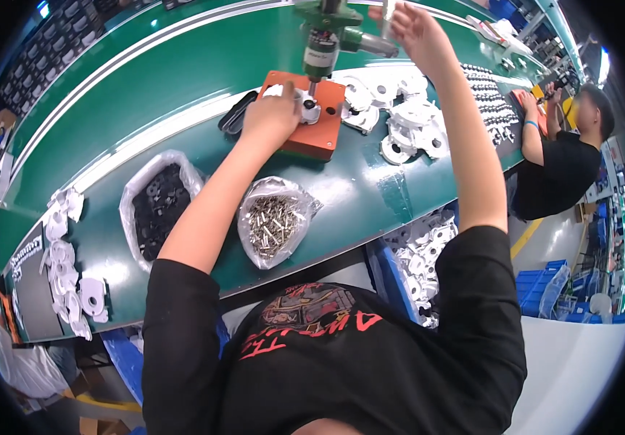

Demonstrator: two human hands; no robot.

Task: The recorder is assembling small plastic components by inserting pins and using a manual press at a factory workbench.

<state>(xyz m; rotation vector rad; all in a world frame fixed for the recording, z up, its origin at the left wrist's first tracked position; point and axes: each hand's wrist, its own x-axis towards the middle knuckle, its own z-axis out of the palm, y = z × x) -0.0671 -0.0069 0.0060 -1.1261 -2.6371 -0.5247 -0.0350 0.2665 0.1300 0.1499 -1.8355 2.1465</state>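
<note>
My left hand [272,117] rests on the orange fixture block [316,141], fingers closed on a white plastic part [308,112] seated there. Directly over that part stands a green hand press [321,54], its thin steel ram reaching down to it. High at the right of the press, my right hand [417,32] curls loosely around the pale upright handle of the press lever [388,20]. More white plastic parts [414,123] lie heaped right of the block. Against the block's left side is a black tray [236,114].
Nearer me are a bag of metal pins [272,226] and a lined bin of small black parts [159,206]. White parts [64,264] line the left end. Below the bench edge sits a blue crate [392,279] of white parts. Another person [563,163] works at the right.
</note>
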